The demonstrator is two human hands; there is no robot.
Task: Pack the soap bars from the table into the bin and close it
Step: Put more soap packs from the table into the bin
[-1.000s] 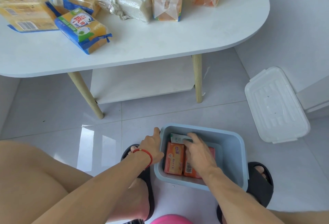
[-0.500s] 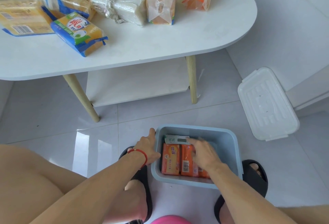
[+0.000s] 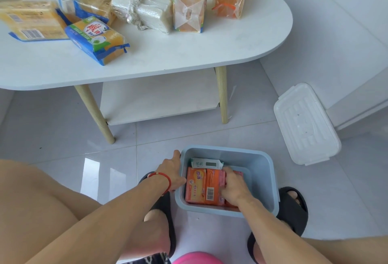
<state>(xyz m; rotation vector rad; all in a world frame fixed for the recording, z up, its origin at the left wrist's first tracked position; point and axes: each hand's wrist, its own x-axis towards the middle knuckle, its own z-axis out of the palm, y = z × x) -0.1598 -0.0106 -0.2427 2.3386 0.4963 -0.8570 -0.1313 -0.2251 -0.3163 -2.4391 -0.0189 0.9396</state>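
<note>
I'm crouching over the bin (image 3: 260, 181), which is sitting on the floor at six o'clock, between my sandals. My left hand (image 3: 171, 172) is gripping the bin's rim on its nine o'clock side, thumb up on the edge, keeping it from sliding on the glossy tile. My right hand (image 3: 233, 187) is down inside, fingers curled over an orange soap bar (image 3: 214, 186), seating it beside the bar already standing at the left wall; a pale green packet (image 3: 206, 163) is lying across at the bin's twelve o'clock end.

More soap packs (image 3: 96, 39) are waiting on the table (image 3: 189, 53), from ten to one o'clock of me, so I'm judging the packing only partly done. The lid (image 3: 304, 125) is lying on the floor at two o'clock, well apart from the bin.

These wrapped bars look stiff and dense, probably hefty for their size, and the film wrap is likely slick. I'm figuring the best hold is across the short sides, squeezing firmly, not pinching loose wrapper ends.
</note>
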